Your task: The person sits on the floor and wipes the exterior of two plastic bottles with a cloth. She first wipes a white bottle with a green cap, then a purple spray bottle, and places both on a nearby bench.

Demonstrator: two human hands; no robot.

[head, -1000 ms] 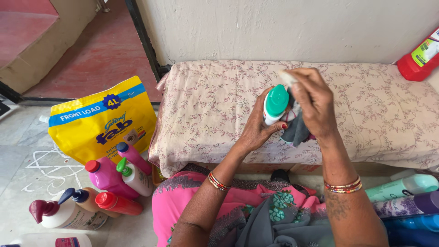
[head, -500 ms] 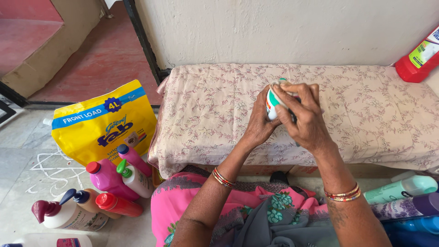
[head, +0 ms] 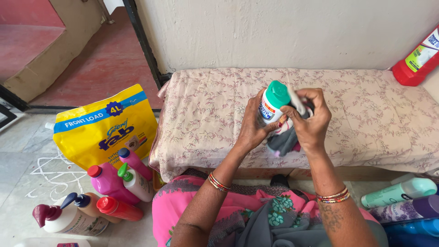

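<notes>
Left hand point(head: 253, 122) clenches the small white bottle point(head: 270, 109) w/ green cap above the cloth-covered bench point(head: 375, 119), right hand point(head: 310, 120) fingers pinch a soft grey rag point(head: 282, 142) beside it; bottle looks light, rigid, smooth plastic, prob. slippery, best gripped round the body below the cap.

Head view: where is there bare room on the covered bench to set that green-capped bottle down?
The floral-covered bench lies bare to the right of the right hand as far as the red bottle at the wall, and to the left of the left hand holding the green-capped bottle. The floor is crowded: yellow pouch, pink bottles.
</notes>
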